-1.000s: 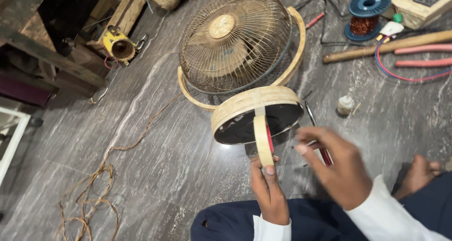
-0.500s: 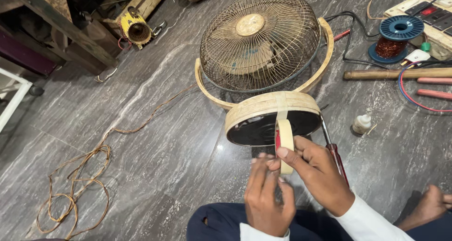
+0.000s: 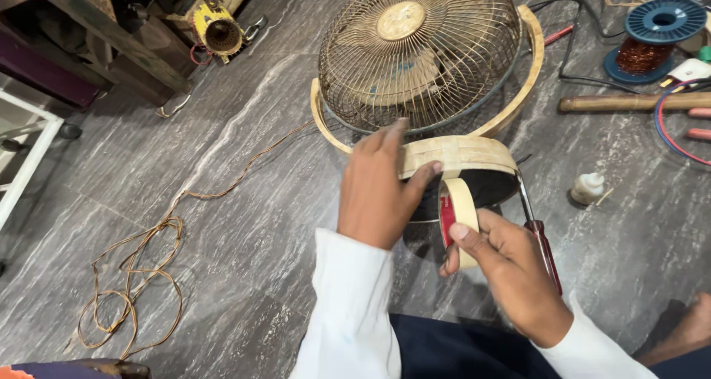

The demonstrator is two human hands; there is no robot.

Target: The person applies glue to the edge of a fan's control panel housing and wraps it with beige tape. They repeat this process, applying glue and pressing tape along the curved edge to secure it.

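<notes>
A beige table fan (image 3: pixel 422 49) lies on the grey stone floor, its wire cage facing up. The fan's round base (image 3: pixel 474 157) is wrapped in beige tape. My left hand (image 3: pixel 378 190) presses flat on the left side of that base, thumb on the taped band. My right hand (image 3: pixel 511 275) grips a roll of beige masking tape (image 3: pixel 461 209) with a red core, held against the base's near edge. A strip runs from the roll up onto the base. A red-handled screwdriver (image 3: pixel 541 238) lies on the floor just right of my right hand.
Tangled copper wire (image 3: pixel 141 268) trails across the floor at left. A blue spool of copper wire (image 3: pixel 652 38), a wooden handle (image 3: pixel 629 101), black cables and a small white bottle (image 3: pixel 589 188) sit at right. A yellow motor part (image 3: pixel 218 27) lies by wooden furniture at top left.
My left hand moved from under the tape roll up onto the left side of the fan base. My right hand took over the roll. The view shifted closer to the fan.
</notes>
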